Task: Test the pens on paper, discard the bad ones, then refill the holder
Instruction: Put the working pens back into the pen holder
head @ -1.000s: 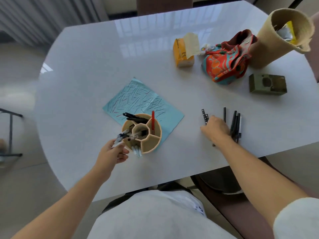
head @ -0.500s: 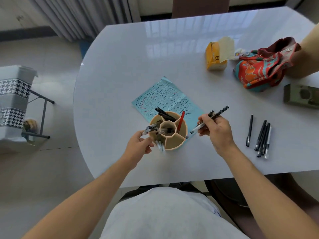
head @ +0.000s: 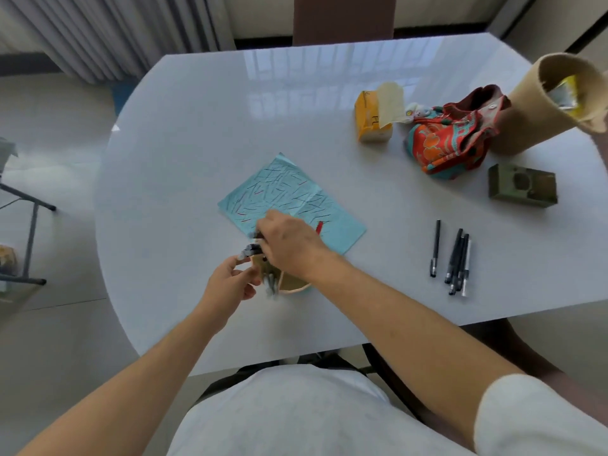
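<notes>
The tan pen holder (head: 291, 283) stands near the front edge of the white desk (head: 204, 133), on the near corner of the scribbled blue paper (head: 286, 195). The right hand (head: 291, 243) reaches across the holder's top and covers most of it; its grip is closed around dark pens (head: 253, 249) at the holder's left rim. The left hand (head: 232, 284) sits just left of the holder, fingertips pinched on the near ends of those same pens. A red pen (head: 318, 227) shows behind the right hand.

Right of the holder, well apart from it, a cluster of black pens (head: 457, 261) lies loose on the desk, with one single black pen (head: 435, 248) just on its holder side. Beyond these, towards the far right corner, lie a green box (head: 523, 185), a patterned cloth pouch (head: 450, 143), a yellow carton (head: 371, 120) and a tilted cardboard tube (head: 539, 103). Left of the holder and behind the paper the desk is bare up to its rounded edge.
</notes>
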Demonstrator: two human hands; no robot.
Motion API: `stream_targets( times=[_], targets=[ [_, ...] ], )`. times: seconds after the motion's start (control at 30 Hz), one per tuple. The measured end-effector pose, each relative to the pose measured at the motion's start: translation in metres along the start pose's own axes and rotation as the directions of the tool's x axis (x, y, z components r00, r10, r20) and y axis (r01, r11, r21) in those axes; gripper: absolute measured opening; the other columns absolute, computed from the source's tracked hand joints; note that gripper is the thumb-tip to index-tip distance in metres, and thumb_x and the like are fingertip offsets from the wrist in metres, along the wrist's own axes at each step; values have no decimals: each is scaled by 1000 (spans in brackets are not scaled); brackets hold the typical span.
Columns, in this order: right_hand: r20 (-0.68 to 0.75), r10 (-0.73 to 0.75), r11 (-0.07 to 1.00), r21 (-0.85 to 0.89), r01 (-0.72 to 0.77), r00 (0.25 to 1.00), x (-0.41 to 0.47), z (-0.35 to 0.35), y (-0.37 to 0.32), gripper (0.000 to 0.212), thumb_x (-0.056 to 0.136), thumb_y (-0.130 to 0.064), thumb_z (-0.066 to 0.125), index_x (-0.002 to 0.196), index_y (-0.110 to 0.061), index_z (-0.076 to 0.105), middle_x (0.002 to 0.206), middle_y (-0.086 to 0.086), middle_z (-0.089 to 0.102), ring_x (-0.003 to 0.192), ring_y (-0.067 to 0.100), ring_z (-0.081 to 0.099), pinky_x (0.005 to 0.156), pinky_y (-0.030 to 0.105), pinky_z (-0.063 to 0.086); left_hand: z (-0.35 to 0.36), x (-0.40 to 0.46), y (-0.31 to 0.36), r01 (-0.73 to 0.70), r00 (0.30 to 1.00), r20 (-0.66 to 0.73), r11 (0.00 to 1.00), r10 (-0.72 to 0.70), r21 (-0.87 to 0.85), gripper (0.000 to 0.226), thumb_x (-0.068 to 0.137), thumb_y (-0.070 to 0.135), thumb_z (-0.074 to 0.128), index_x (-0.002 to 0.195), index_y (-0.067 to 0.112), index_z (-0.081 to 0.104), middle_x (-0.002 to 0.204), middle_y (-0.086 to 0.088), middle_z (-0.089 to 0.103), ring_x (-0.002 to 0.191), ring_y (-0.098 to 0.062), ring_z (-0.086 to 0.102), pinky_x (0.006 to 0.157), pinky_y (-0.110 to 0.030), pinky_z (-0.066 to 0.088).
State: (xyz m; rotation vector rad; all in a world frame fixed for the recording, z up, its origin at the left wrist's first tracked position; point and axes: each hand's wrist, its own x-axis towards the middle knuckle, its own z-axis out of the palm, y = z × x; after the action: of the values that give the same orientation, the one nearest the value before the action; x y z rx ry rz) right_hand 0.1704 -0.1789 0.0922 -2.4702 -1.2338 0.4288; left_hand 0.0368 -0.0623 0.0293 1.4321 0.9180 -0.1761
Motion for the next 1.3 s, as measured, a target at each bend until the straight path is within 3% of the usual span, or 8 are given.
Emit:
stream_targets(
  times=[0.13,0.27,0.47,0.63,0.8,1.03,1.17,1.3],
  targets=[
    [6,53,990,133,-53,999,-11,-2,4,22,91,-8,58,111,-5,66,111,14,62,98,32,64,85,42,53,-8,14,-15,-13,1000,6,1000,13,15,16,93,20,67,109,24,67,78,-10,74,59,-20,60,69,-38,54],
    [-256,204,901,427,-79,945,-53,-12,39,24,83,3,66,106,-3,74,96,14,70,92,31,64,83,36,51,-10,29,-25,-14,999,39,999,12,42,17,94,18,63,110,23,67,75,-4,73,63,-22,60,71,-41,55],
    [-322,792,606,515,-607,518,-151,-16,175,20,92,-8,62,108,-5,73,105,12,72,91,24,67,87,38,55,-14,40,-32,-5,999,54,997,1,74,20,94,17,62,113,21,67,74,-7,70,63,-24,58,68,-39,56],
    [-257,921,377,412,-829,292,-207,-6,251,12,94,-17,61,95,-5,65,106,11,58,92,30,60,75,30,45,-21,42,-33,17,999,40,992,-23,128,32,88,28,65,120,27,67,84,-14,70,72,-31,63,70,-45,59],
    [-161,950,308,319,-896,269,-209,4,265,51,93,-42,69,125,-4,60,126,13,57,108,29,61,84,37,53,-36,62,-64,45,999,17,987,-48,154,43,91,40,65,132,27,59,95,0,73,74,-14,71,75,-40,58],
    [-211,926,353,187,-917,314,-183,7,258,70,83,-68,63,126,-13,57,122,4,60,111,25,59,75,34,46,-32,52,-56,16,999,25,987,-20,158,51,86,55,67,131,31,58,101,3,75,83,-18,74,69,-40,59],
    [-166,936,336,160,-928,310,-163,10,256,61,83,-52,67,127,-12,51,125,6,56,110,26,58,78,37,50,-25,60,-51,111,994,-1,982,-112,153,24,99,24,58,123,25,63,99,-24,69,78,-37,65,73,-53,58],
    [-80,934,354,81,-932,348,-141,12,250,49,86,-26,66,128,-7,48,129,13,57,117,32,58,89,40,52,-17,46,-44,79,997,-3,990,-79,120,21,97,25,63,118,29,65,93,-22,72,78,-39,66,70,-50,60]
  ],
)
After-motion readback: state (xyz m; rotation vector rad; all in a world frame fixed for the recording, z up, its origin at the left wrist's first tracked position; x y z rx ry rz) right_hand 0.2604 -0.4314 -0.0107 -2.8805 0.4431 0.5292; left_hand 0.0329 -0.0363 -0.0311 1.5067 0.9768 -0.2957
